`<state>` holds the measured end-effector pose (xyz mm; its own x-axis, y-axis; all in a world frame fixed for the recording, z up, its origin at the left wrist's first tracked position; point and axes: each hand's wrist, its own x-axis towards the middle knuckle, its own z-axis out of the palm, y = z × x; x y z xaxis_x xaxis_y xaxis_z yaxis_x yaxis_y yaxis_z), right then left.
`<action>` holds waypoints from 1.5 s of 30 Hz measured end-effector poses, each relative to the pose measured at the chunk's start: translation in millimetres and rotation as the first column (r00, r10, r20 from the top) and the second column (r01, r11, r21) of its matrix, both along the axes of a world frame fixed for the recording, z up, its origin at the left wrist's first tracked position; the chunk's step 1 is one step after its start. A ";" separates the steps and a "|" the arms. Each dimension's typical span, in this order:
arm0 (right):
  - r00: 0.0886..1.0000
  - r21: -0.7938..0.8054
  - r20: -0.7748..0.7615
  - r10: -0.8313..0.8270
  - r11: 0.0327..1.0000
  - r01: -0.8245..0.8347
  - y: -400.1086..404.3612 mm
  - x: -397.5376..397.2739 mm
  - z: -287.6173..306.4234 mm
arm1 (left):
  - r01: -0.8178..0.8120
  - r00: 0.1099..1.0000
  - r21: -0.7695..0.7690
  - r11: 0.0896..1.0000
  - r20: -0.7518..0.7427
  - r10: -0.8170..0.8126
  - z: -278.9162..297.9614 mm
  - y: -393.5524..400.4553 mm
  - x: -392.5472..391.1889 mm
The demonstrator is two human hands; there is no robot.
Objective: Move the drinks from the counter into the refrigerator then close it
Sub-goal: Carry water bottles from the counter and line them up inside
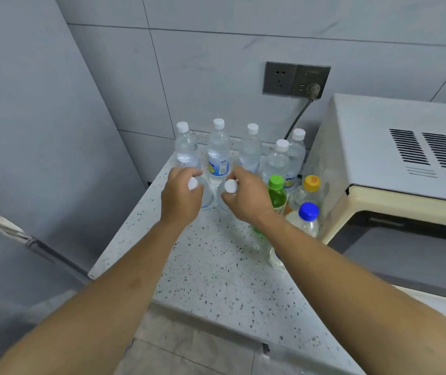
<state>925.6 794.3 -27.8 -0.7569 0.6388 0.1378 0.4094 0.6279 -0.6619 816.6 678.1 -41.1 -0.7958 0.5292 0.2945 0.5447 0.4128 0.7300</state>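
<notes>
We had our left hand wrapped around the neck of one clear plastic white-capped water bottle and our right hand around a second, both standing on the speckled white stone surface. Held only by their necks, they could have slipped or swung into the row at twelve o'clock. We counted seven white-capped bottles, plus one green-capped bottle, one yellow-capped and one blue-capped at three o'clock beside the cream microwave.
</notes>
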 end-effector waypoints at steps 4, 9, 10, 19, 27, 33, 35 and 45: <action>0.994 -0.088 -0.092 -0.057 0.995 0.048 -9.9 25.1 6.8 | 0.013 0.998 0.043 0.999 0.061 -0.016 16.2 -23.9 18.4; 0.994 -0.119 -0.113 -0.013 0.993 0.000 -29.1 62.2 -4.1 | 0.051 0.999 0.014 0.999 -0.004 -0.051 7.9 -66.0 47.0; 0.988 -0.079 -0.156 -0.009 0.997 -0.003 -35.2 69.4 -9.6 | 0.042 0.998 0.029 0.999 -0.047 -0.041 -0.8 -73.6 55.3; 0.973 -0.365 -0.184 -0.140 0.929 0.065 -72.7 111.1 -94.3 | -0.061 0.896 0.068 0.996 0.444 0.025 -88.2 -103.3 91.7; 0.925 -0.471 -0.257 -0.280 0.872 0.133 -79.5 97.4 -125.1 | -0.053 0.806 0.120 0.991 0.591 -0.028 -106.2 -104.9 78.2; 0.936 -0.551 -0.250 -0.247 0.831 0.072 -72.3 100.3 -126.2 | -0.065 0.771 0.162 0.985 0.635 -0.054 -102.4 -110.9 78.2; 0.951 -0.620 -0.235 -0.199 0.785 0.011 -70.6 107.8 -122.2 | -0.089 0.715 0.204 0.975 0.695 -0.080 -100.2 -119.4 86.1; 0.978 -0.993 -0.114 -0.177 0.004 -0.115 -128.9 162.0 -131.8 | -0.406 0.255 0.200 0.892 0.962 -0.099 -99.9 -212.7 188.0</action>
<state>1087.7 665.4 -159.5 -0.7890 0.2718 -0.5509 0.2118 -0.7214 -0.6593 1004.6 465.4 -141.0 -0.6763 0.4211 -0.6044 -0.6692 -0.0081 0.7431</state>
